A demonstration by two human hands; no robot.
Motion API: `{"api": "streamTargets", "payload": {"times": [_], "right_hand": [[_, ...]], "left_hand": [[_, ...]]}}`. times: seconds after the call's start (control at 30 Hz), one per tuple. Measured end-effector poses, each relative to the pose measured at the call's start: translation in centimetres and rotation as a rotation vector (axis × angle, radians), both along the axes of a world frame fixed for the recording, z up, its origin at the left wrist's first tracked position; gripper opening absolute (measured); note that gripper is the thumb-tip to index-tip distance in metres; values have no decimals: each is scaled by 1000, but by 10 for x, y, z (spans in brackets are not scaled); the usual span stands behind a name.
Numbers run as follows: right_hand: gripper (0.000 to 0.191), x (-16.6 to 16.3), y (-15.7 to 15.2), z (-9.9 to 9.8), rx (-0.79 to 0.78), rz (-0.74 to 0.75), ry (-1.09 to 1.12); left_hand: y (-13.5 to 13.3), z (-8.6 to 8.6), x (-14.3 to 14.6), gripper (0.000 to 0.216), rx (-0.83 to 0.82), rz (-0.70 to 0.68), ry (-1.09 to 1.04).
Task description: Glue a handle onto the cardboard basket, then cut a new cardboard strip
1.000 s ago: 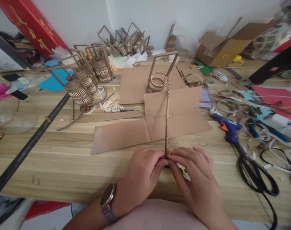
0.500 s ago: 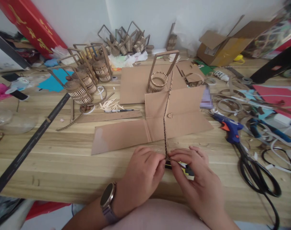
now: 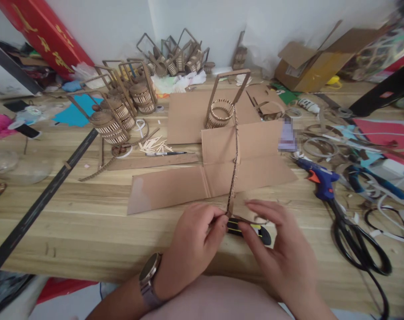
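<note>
A long thin strip of corrugated cardboard runs from my hands away over a flat cardboard sheet. My left hand, with a watch on the wrist, pinches the strip's near end. My right hand holds a peeled layer of the strip between thumb and fingers, pulled a little to the right. A black and yellow utility knife lies on the wooden table just under my hands.
A cardboard basket with a handle stands behind the sheet, with several similar baskets at the back left. A blue glue gun, black scissors, paper rings and scraps lie to the right. An open box sits far right.
My right hand has moved right and apart from the left, peeling a layer off the strip. The knife under my hands has come into view.
</note>
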State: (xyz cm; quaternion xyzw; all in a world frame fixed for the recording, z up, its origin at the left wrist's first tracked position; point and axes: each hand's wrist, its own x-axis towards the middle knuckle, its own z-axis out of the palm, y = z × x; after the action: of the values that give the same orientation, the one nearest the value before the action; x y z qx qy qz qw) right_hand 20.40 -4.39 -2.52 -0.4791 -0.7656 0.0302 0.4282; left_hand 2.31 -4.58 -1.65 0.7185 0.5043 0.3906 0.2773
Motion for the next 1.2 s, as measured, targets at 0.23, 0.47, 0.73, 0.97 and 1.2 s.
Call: {"api": "streamTargets", "payload": {"times": [0.23, 0.47, 0.73, 0.97, 1.2], "right_hand": [[26, 17, -4, -35, -84, 82, -354], [21, 6, 4, -60, -64, 138, -614], [15, 32, 5, -8, -304, 148, -340], [39, 23, 11, 21, -132, 275, -461], [42, 25, 22, 20, 41, 265, -651]], "left_hand": [[6, 9, -5, 28, -445, 74, -332], [13, 9, -9, 27, -541, 103, -611], [14, 13, -14, 27, -634, 195, -706], [15, 12, -13, 28, -611, 172, -695], [14, 12, -14, 30, -619, 150, -667]]}}
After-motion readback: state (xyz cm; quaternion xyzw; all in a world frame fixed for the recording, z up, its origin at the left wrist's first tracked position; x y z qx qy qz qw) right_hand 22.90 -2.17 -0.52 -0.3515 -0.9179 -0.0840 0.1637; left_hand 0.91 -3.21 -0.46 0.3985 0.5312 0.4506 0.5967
